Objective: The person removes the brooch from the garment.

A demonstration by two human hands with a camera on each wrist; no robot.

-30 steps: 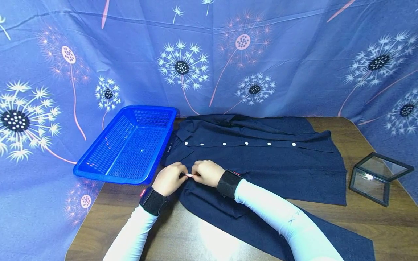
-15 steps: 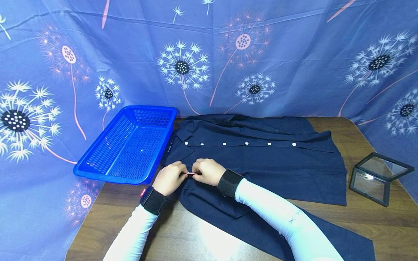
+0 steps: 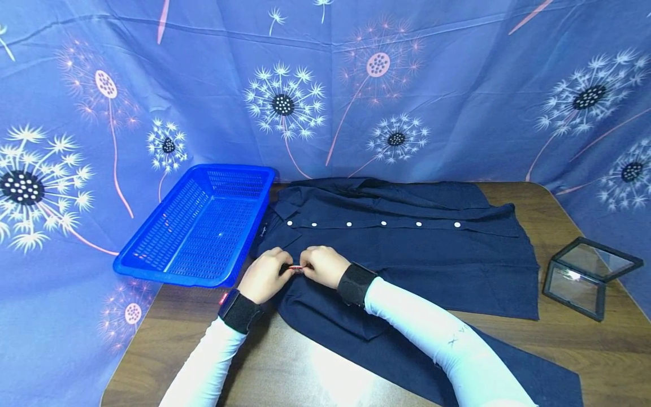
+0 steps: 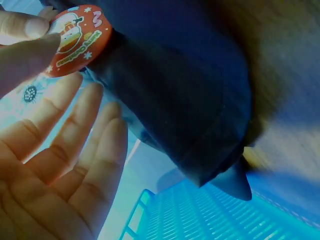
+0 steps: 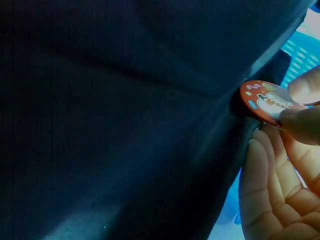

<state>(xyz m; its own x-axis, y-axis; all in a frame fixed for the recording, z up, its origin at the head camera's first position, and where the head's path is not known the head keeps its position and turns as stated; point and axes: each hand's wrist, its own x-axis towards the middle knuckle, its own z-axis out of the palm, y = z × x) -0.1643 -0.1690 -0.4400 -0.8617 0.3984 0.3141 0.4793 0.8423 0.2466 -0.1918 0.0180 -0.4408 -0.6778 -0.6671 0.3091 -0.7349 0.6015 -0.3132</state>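
A dark navy shirt (image 3: 417, 260) lies spread out, with a row of white buttons along its front. Over the cloth below the collar, both hands pinch a small round red badge (image 3: 296, 269) between them. Its printed face, with a cartoon figure and lettering, shows in the left wrist view (image 4: 92, 37). My left hand (image 3: 263, 278) holds the badge's left side, thumb on the face and other fingers spread behind. My right hand (image 3: 326, 268) grips its right side. The back of the badge is hidden; whether it is attached to the cloth I cannot tell.
A blue plastic basket (image 3: 118, 264) stands at the left, close to the shirt collar. On the right of the wooden table (image 3: 620, 356) is an unfolded black-framed clear case (image 3: 578, 291). A blue dandelion-print curtain (image 3: 458, 68) hangs behind.
The badge has turned between the fingers and rises slightly, showing more of its red side. The right hand has shifted slightly up; the shirt and basket stay put.
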